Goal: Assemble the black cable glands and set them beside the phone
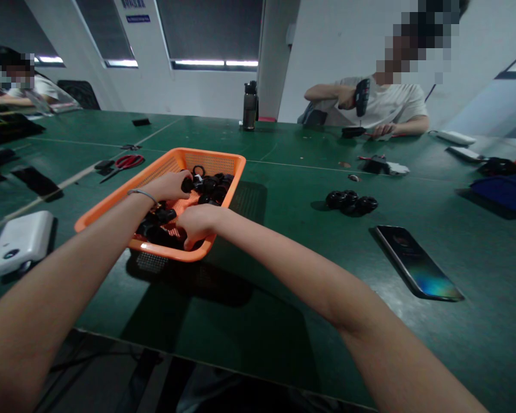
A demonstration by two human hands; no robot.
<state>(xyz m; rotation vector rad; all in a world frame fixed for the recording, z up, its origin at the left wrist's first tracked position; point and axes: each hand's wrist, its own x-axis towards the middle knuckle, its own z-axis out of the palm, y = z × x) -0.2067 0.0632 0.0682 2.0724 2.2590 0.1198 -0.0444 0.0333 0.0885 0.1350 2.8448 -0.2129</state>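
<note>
An orange plastic basket [236,172] stands on the green table with many small black round parts [215,184] in it. My left hand [171,186] reaches over its left side, fingers closed on a black round part [187,184]. At the near right corner, my right hand [199,222] dips inside with fingers curled down beside more black parts [157,232]. What those fingers grip, if anything, is hidden. A black ring [198,170] shows near the far end of the basket. Several black round parts [351,202] sit grouped on the table to the right.
A phone [419,264] lies at right. Left of the basket are red-handled scissors [130,162] and a white device [20,244]. A dark bottle [250,106] stands at the back. Across the table, a person [372,106] holds a power screwdriver [362,97]; another person sits far left.
</note>
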